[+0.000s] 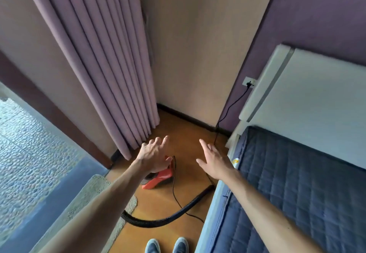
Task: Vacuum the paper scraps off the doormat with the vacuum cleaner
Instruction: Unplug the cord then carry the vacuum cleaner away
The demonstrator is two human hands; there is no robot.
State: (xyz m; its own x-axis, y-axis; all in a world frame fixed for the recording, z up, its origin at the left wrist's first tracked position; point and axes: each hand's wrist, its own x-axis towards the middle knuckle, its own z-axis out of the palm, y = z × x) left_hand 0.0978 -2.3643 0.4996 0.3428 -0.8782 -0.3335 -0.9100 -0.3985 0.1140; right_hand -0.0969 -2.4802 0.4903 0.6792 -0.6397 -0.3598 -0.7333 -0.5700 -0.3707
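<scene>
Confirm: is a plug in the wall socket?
In: a black plug sits in the wall socket, its cord dropping to the floor.

Glossy red plastic vacuum cleaner [158,177], ribbed black hose [168,216], polished wood floor [190,134]

Curtain [111,70] — mattress [287,183] — wall socket [249,83].

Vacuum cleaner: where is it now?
Head view, lower centre: the red vacuum cleaner sits on the wood floor, partly behind the left hand, between the curtain and the bed.
</scene>
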